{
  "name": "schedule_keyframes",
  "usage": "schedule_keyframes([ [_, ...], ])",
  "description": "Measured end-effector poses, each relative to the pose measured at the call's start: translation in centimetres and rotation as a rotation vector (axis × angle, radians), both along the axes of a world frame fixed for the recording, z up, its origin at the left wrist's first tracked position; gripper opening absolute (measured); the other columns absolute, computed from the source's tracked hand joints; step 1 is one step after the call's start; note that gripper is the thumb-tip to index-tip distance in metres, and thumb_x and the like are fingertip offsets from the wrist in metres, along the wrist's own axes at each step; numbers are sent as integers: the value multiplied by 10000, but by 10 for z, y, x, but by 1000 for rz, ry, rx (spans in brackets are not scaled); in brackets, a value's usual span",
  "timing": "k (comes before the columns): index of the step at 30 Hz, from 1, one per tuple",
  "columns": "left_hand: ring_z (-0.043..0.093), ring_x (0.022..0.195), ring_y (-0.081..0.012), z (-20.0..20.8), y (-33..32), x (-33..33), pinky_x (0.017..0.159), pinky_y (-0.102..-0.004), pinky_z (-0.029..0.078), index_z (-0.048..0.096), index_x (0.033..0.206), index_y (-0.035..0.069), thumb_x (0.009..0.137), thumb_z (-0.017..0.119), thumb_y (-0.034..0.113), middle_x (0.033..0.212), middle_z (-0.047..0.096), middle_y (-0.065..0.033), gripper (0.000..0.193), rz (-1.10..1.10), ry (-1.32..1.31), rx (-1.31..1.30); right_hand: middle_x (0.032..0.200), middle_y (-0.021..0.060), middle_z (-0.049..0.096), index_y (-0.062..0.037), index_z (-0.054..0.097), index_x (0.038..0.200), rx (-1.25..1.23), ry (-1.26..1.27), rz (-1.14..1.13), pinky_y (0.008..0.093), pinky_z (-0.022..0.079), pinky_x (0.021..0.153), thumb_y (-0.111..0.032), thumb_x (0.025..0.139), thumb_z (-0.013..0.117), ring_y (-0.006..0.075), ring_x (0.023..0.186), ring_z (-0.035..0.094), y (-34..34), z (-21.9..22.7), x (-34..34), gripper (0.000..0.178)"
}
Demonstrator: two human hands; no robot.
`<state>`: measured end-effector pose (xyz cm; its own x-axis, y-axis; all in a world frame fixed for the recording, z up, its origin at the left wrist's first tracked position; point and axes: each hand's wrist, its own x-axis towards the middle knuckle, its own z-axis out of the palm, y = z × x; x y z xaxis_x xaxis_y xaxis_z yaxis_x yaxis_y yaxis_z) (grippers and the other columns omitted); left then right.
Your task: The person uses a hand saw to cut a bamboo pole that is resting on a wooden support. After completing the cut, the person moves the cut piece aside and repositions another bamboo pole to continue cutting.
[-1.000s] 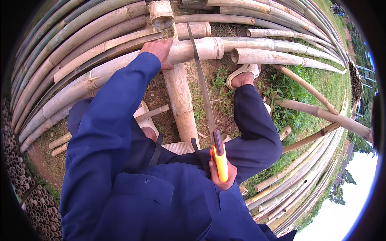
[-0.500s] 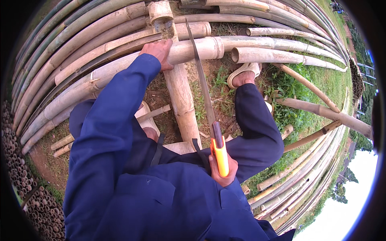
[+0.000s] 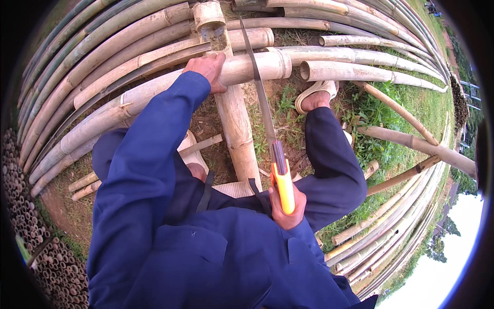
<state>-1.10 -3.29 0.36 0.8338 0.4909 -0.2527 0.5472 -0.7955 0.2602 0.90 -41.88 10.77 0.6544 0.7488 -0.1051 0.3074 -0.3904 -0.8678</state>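
Observation:
My right hand (image 3: 289,208) is closed round the orange and yellow handle of a hand saw (image 3: 263,103). Its long blade points away from me and lies across a thick bamboo pole (image 3: 260,66), just left of a ring-shaped node. My left hand (image 3: 208,71) grips that same pole to the left of the blade, its fingers over the far side. Beneath the pole runs a bamboo support (image 3: 237,131) pointing away from me, with a notched far part. Whether the teeth have cut into the pole cannot be made out.
Several long bamboo poles (image 3: 108,46) lie beyond and to the left. More poles (image 3: 381,226) lie at the right, near crossed bamboo props (image 3: 411,141). Stacked short bamboo pieces (image 3: 59,268) fill the lower left. My sandalled foot (image 3: 316,98) stands right of the support.
My right hand and the saw have moved slightly away from me, along the blade's line. My left hand stays on the pole. The whole view has shifted a little.

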Motion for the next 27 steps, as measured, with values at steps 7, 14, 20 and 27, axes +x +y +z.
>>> schedule_keyframes([
  [7, 701, 1104, -423, -7, -2, 11, 940, -510, 565, 560, 1279, 61, 659, 886, 416, 1186, 707, -226, 785, 2, -40, 0, 652, 120, 584, 27, 642, 883, 55, 19, -42, 354, 448, 550, -47, 939, 729, 172, 543, 513, 96, -27, 53, 128],
  [14, 711, 1085, -405, -12, 5, 4, 935, -511, 566, 570, 1270, 73, 665, 865, 439, 1196, 713, -211, 766, -3, -28, 28, 841, 168, 712, 34, 709, 1109, 0, 45, -30, 336, 543, 688, -54, 926, 741, 211, 699, 688, 29, -7, 15, 205],
  [20, 699, 1120, -408, -2, 0, 4, 958, -502, 562, 546, 1278, 64, 684, 870, 431, 1235, 690, -217, 770, 15, -3, 28, 996, 189, 773, 28, 702, 1274, -11, -29, 10, 318, 581, 768, -3, 903, 719, 269, 824, 780, -5, 8, 10, 372],
  [27, 702, 1114, -405, -1, 5, 3, 952, -502, 560, 546, 1290, 63, 671, 860, 443, 1206, 708, -215, 791, -7, 19, 37, 693, 154, 623, 25, 678, 977, 116, 77, -47, 361, 515, 620, -49, 929, 730, 210, 589, 596, 86, -42, 33, 102],
])
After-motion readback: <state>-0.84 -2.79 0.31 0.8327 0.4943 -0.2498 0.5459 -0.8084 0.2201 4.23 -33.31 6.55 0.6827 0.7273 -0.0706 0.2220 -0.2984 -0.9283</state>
